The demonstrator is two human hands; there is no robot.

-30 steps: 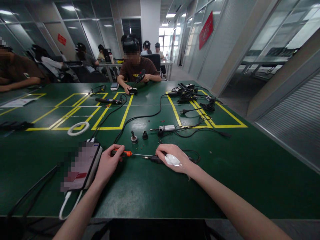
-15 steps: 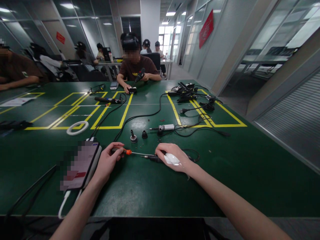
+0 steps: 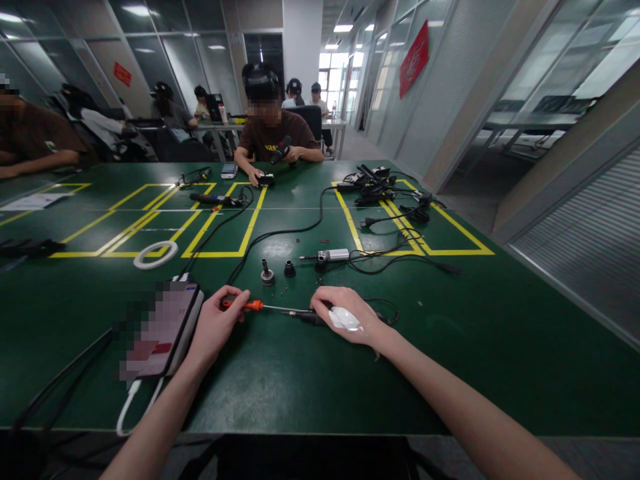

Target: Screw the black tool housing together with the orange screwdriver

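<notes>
My left fingers (image 3: pixel 242 298) still hold the screwdriver (image 3: pixel 254 305); what my right fingers (image 3: pixel 317 301) grip, I can't tell; black cone (image 3: pixel 289 269), twelve o'clock.

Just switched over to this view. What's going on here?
The left hand holds an orange-and-black screwdriver by its handle. Its thin shaft points to the right hand, which lies over a black-handled tool; the fingertips' exact grip is hidden. Beyond the hands, a silver-bodied tool and a nozzle-like part stand or lie on the green table. Across it, another person holds a dark tool.
</notes>
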